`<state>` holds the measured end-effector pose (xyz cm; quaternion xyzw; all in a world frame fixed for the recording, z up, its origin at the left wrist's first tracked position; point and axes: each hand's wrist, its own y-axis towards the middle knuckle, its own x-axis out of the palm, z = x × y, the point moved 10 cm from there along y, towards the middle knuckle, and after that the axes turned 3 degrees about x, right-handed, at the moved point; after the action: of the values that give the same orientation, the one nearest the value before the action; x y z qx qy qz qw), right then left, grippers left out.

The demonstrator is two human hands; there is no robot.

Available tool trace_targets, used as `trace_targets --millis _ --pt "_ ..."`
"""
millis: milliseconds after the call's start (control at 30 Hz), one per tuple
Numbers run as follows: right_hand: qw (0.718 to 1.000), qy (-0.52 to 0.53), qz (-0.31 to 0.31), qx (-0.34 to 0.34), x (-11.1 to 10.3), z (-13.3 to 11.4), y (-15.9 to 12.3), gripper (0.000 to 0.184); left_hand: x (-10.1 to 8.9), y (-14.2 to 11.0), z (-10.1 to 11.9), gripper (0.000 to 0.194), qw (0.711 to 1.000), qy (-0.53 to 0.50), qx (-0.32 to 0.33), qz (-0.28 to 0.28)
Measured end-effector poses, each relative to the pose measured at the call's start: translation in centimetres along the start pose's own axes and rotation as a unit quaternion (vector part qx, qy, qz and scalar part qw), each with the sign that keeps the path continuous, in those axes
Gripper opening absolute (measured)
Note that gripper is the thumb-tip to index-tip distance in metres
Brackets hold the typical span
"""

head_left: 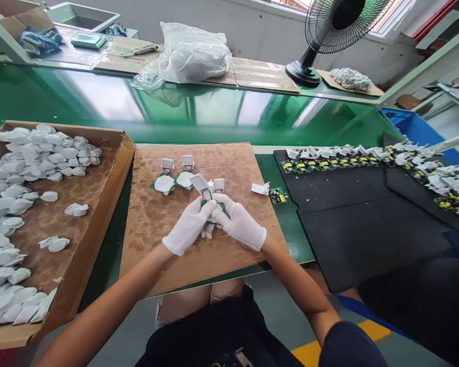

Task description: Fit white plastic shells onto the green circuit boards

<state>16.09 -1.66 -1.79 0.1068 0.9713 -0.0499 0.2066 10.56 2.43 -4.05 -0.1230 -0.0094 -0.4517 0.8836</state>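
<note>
Circuit board (pixel 221 205) sits between left hand (pixel 187 227) and right hand (pixel 243 224), both grips closed on it, equally near, over the cardboard sheet (pixel 156 265); its white piece (pixel 199 184) slants forward and left.

I observe a black desk fan (pixel 308 70), a plastic bag (pixel 195 53) and a blue crate (pixel 418 128) beyond the workstation.
</note>
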Motion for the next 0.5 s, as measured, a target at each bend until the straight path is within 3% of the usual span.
trace_targets --millis 167,267,333,400,500 --pt "0.998 -0.043 -0.004 -0.056 -0.8 -2.0 -0.5 0.044 -0.4 -0.5 0.7 0.028 0.998 0.060 -0.002 0.034" --pt "0.992 -0.061 0.090 -0.068 -5.2 -2.7 -1.5 0.050 -2.2 -0.7 1.3 0.029 0.986 0.165 0.012 0.037" --pt "0.968 -0.142 0.201 -0.047 -9.7 -2.3 -3.1 0.044 -3.9 -0.7 1.5 0.029 0.952 0.304 0.017 0.035" --pt "0.919 -0.282 0.273 -0.028 -13.2 -1.3 -4.9 0.041 -5.1 -0.7 1.8 0.024 0.900 0.434 0.035 0.023" --pt "0.859 -0.457 0.230 0.025 -15.0 2.8 -5.9 0.056 -5.4 -0.9 2.3 0.022 0.825 0.562 0.052 0.008"
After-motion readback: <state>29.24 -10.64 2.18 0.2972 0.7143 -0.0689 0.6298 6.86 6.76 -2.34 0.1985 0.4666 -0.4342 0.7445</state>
